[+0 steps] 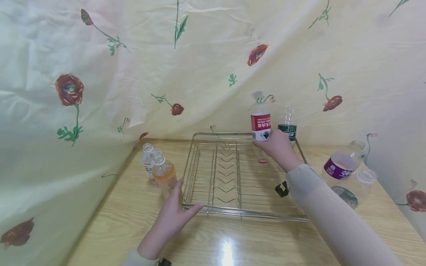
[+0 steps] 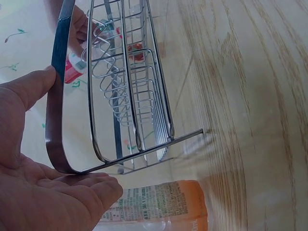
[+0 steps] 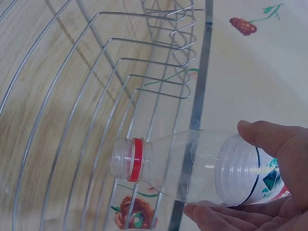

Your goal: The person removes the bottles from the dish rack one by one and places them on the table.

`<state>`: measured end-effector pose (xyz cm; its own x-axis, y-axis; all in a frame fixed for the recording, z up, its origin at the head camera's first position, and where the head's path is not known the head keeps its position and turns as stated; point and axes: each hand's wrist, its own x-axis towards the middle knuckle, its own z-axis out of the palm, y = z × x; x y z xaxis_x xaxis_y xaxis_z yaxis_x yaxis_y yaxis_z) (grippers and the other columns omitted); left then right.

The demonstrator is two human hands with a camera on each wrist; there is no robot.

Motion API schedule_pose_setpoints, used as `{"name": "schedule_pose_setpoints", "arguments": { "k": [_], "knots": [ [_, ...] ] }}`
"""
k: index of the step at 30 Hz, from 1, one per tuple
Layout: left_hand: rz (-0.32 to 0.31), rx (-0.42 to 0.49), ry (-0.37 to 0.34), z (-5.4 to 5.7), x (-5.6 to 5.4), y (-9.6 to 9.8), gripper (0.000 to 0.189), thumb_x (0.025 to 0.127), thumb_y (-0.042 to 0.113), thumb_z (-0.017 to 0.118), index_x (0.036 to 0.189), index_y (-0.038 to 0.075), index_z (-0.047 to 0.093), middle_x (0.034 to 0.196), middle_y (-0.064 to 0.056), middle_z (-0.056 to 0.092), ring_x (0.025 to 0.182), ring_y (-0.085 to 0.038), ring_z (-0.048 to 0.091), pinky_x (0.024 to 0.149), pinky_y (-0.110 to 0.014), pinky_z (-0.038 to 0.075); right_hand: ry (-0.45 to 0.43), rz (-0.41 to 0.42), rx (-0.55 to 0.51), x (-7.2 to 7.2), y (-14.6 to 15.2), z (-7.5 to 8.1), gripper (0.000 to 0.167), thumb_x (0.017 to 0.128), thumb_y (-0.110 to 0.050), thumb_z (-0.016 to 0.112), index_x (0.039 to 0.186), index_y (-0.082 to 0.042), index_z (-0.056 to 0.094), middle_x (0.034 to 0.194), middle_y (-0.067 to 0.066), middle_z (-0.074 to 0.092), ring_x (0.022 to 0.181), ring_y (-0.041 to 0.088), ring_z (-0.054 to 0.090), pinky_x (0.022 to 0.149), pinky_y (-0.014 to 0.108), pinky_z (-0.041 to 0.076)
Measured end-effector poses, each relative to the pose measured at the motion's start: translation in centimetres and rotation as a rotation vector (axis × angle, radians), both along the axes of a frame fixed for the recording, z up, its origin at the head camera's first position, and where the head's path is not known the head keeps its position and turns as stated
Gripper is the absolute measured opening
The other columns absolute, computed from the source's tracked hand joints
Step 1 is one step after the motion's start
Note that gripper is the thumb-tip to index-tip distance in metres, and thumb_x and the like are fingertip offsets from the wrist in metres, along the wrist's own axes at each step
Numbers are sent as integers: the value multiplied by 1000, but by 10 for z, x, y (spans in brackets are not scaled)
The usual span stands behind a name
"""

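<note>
My right hand [image 1: 276, 146] grips a clear plastic bottle [image 1: 261, 123] with a red and white label. The bottle is upside down over the back right part of a wire dish rack [image 1: 237, 177]. In the right wrist view its uncapped neck, with a red ring [image 3: 137, 160], lies close to the rack's wires. At the rack's near left corner, my left hand [image 1: 174, 208] spreads its thumb and fingers along the outside. The left wrist view has the thumb [image 2: 41, 82] touching the flat metal rim. An orange-labelled bottle [image 1: 164, 175] stands just beyond the left fingers.
Behind the orange-labelled bottle is another clear bottle [image 1: 149, 159]. A green-labelled bottle [image 1: 287, 127] is at the rack's back right corner. Right of the rack are a purple-labelled bottle [image 1: 339, 168] and a wide-mouthed bottle [image 1: 361, 184]. A flowered cloth [image 1: 199, 74] hangs behind the wooden table [image 1: 199, 244].
</note>
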<state>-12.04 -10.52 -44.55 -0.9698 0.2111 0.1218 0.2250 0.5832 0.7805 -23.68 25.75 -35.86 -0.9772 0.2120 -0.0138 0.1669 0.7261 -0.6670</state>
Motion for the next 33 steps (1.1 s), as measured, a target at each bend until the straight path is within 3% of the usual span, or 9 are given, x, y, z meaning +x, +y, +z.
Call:
{"name": "schedule_pose_setpoints", "arguments": {
  "k": [11, 25, 33],
  "knots": [
    [-8, 13, 13, 1, 1, 0, 106, 84, 43, 83, 159, -1, 23, 155, -31, 32, 139, -51, 34, 109, -65, 31, 56, 44, 12, 19, -11, 14, 60, 86, -51, 79, 119, -4, 64, 109, 18, 70, 92, 34, 70, 82, 53, 58],
    [-11, 23, 7, -1, 1, 0, 109, 84, 54, 80, 159, 0, 22, 156, -31, 31, 139, -51, 33, 109, -65, 30, 131, 100, 89, 41, -24, 34, 56, 86, -47, 79, 115, -2, 62, 102, 17, 71, 83, 31, 70, 73, 48, 60],
    [-6, 34, 6, -1, 1, 3, 106, 85, 46, 82, 159, -1, 22, 155, -33, 31, 139, -53, 33, 108, -66, 31, 164, 122, 89, 54, -25, 40, 61, 87, -49, 79, 123, -4, 59, 107, 17, 71, 84, 30, 70, 71, 47, 60]
  ]
}}
